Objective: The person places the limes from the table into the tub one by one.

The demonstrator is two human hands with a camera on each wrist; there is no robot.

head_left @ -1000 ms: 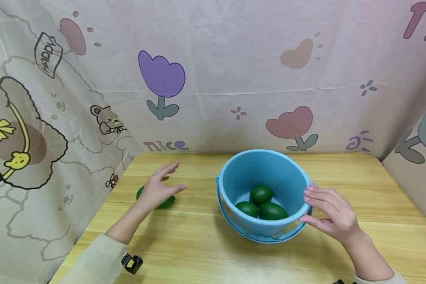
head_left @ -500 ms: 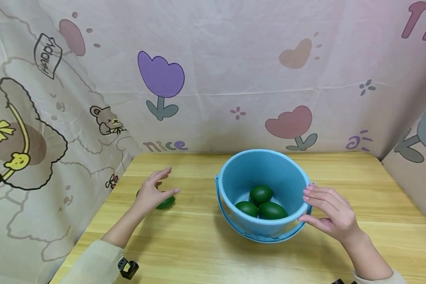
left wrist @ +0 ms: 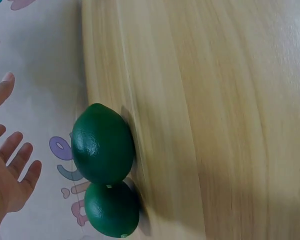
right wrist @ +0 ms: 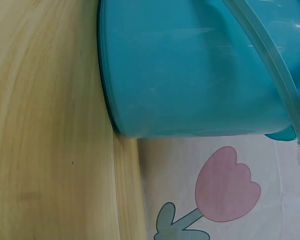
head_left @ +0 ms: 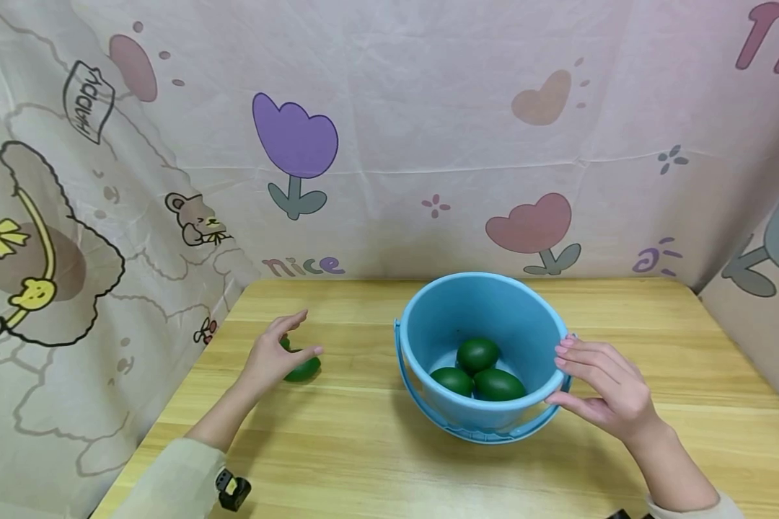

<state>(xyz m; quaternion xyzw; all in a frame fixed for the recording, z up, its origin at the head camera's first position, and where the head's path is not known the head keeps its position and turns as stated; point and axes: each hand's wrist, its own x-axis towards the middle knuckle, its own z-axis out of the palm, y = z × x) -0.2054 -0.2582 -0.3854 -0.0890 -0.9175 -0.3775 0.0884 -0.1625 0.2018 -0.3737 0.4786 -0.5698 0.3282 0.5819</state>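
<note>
Two green limes lie end to end on the wooden table at the left; the left wrist view shows the larger-looking lime [left wrist: 102,145] and the other lime [left wrist: 112,209]. My left hand [head_left: 273,360] hovers over them, thumb and fingers apart and holding nothing, partly hiding them from the head view. A light blue bucket [head_left: 422,382] stands right of centre, with three limes inside, one lime [head_left: 477,355] behind the other two. My right hand [head_left: 613,393] holds the bucket's right rim, fingertips over the edge and thumb at the front. The right wrist view shows only the bucket's side [right wrist: 190,75].
The bucket's blue handle [head_left: 477,436] hangs down across its front. A printed cloth [head_left: 389,144] forms the backdrop behind the wooden table [head_left: 363,461] and along its sides. Bare tabletop lies between the left-hand limes and the bucket.
My left hand has moved slightly back and to the left over the limes, its thumb and fingers drawing a little closer together. My right hand and the bucket stay put.
</note>
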